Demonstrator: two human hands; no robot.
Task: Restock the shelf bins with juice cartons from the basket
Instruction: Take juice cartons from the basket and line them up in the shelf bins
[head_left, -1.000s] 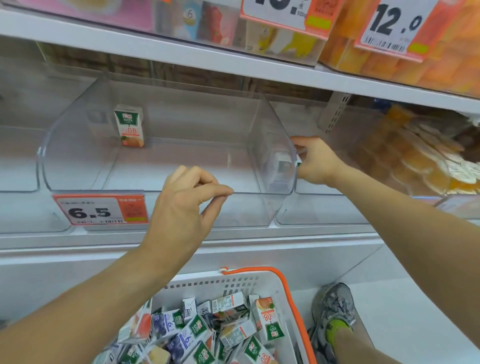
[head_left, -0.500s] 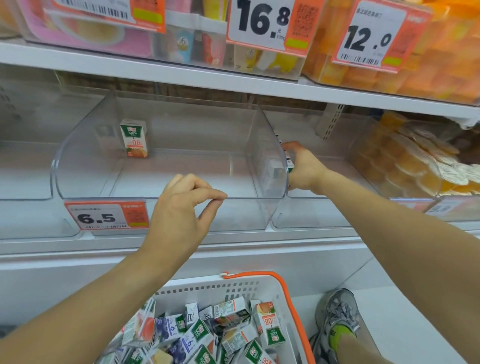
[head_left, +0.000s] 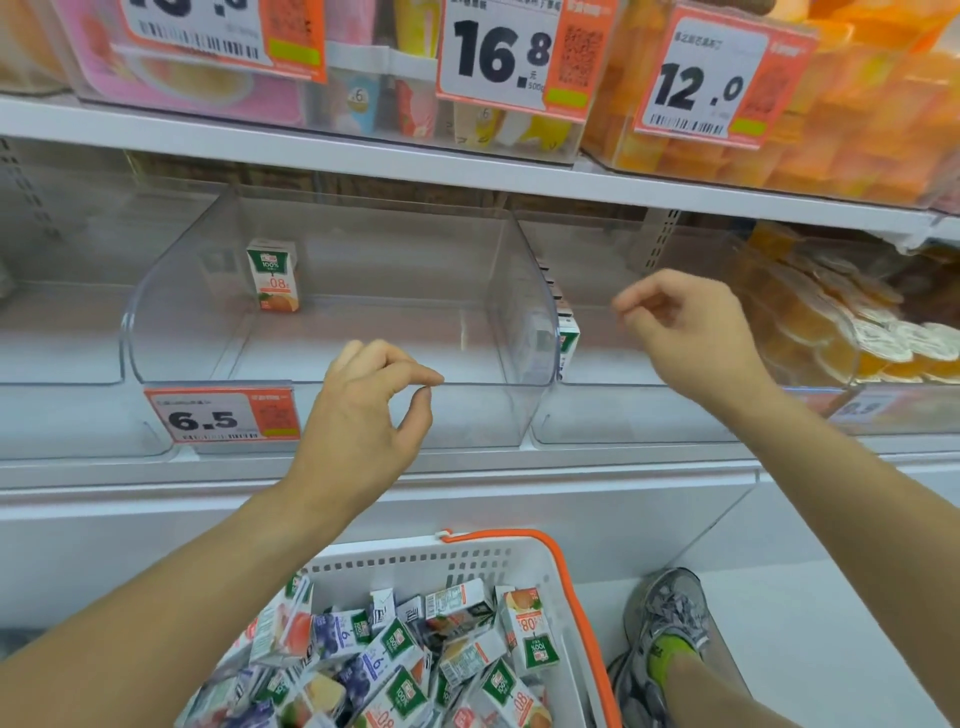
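Observation:
A white basket with an orange rim (head_left: 582, 587) sits at the bottom, full of several small juice cartons (head_left: 415, 660). On the shelf, a clear middle bin (head_left: 467, 415) holds one orange-juice carton (head_left: 274, 275) upright at its back left. Another carton (head_left: 569, 343) stands in the clear bin to the right (head_left: 623, 415), against that bin's left wall. My left hand (head_left: 369, 410) hovers before the middle bin, fingers loosely curled, thumb near the index tip, holding nothing. Over the right bin floats my right hand (head_left: 685, 332), loosely curled, not holding anything and apart from the carton.
A 6.5 price tag (head_left: 223, 418) is clipped to the middle bin's front. Jelly cups (head_left: 857, 332) fill the far right bin. The shelf above (head_left: 467, 176) carries stocked bins with price tags. My shoe (head_left: 670, 623) is beside the basket.
My right hand has let go of the carton in the right bin and drawn back to the right. The left hand has stayed almost still.

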